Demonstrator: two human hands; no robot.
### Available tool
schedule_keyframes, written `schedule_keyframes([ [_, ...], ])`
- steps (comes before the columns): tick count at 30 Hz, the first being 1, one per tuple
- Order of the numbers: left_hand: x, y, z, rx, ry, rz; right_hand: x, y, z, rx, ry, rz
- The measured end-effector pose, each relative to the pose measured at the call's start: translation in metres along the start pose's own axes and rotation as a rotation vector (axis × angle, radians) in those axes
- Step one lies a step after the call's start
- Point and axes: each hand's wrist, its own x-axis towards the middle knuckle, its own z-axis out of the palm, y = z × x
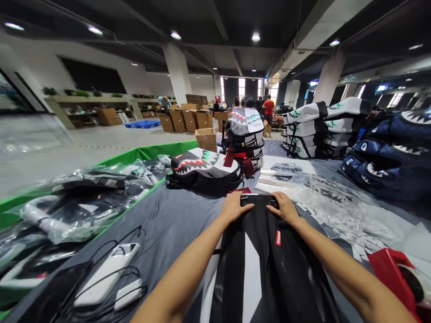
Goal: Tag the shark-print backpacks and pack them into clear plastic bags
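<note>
A black backpack (269,260) with a white panel and a small red label lies on the grey cloth in front of me, its far end away from me. My left hand (235,207) grips the left corner of that far end beside a black buckle, thumb on top. On the right corner, my right hand (283,207) holds on the same way by the other buckle. Just beyond lies a grey and black backpack (205,166) with a shark-mouth print, next to a stack of similar backpacks (247,128) with dark red tags.
Plastic-wrapped bags (84,202) fill the green-edged area at left. A white device (106,273) with black cables lies near left. Clear plastic bags (323,188), blue backpacks (387,157) and a red tape dispenser (393,278) are at right. People stand farther back.
</note>
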Motion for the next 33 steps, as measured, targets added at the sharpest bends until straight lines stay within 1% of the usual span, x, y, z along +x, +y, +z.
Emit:
schedule_keyframes([
  [2,0.009,0.002,0.01,0.004,-0.018,0.082,-0.002,0.001,0.002,-0.013,0.026,-0.02],
  [5,0.001,0.007,0.01,0.021,-0.003,0.126,-0.005,-0.004,0.001,-0.072,0.026,-0.04],
  [9,-0.021,0.008,0.001,0.069,0.031,0.114,-0.009,-0.02,-0.013,-0.153,-0.065,-0.049],
  [12,-0.038,0.01,0.001,0.13,0.067,0.115,-0.017,-0.033,-0.027,-0.19,-0.137,-0.031],
  [14,-0.054,0.012,0.008,0.168,0.112,0.138,-0.029,-0.04,-0.032,-0.196,-0.151,-0.031],
  [17,-0.085,0.014,0.021,0.21,0.18,0.177,-0.054,-0.048,-0.036,-0.161,-0.138,-0.069],
  [20,-0.111,0.009,0.032,0.218,0.155,0.211,-0.077,-0.05,-0.035,-0.091,-0.152,-0.095],
  [22,-0.119,0.002,0.038,0.198,0.104,0.212,-0.086,-0.047,-0.032,-0.035,-0.187,-0.089],
  [24,-0.116,-0.007,0.045,0.166,0.037,0.2,-0.089,-0.04,-0.026,0.022,-0.237,-0.078],
  [26,-0.101,-0.016,0.054,0.134,-0.049,0.188,-0.086,-0.03,-0.014,0.068,-0.303,-0.077],
  [28,-0.077,-0.027,0.063,0.121,-0.148,0.15,-0.074,-0.02,0.001,0.086,-0.371,-0.077],
  [30,-0.049,-0.036,0.07,0.129,-0.221,0.083,-0.056,-0.012,0.019,0.063,-0.439,-0.043],
  [33,-0.01,-0.039,0.069,0.161,-0.249,0.007,-0.023,-0.003,0.041,-0.016,-0.509,0.065],
])
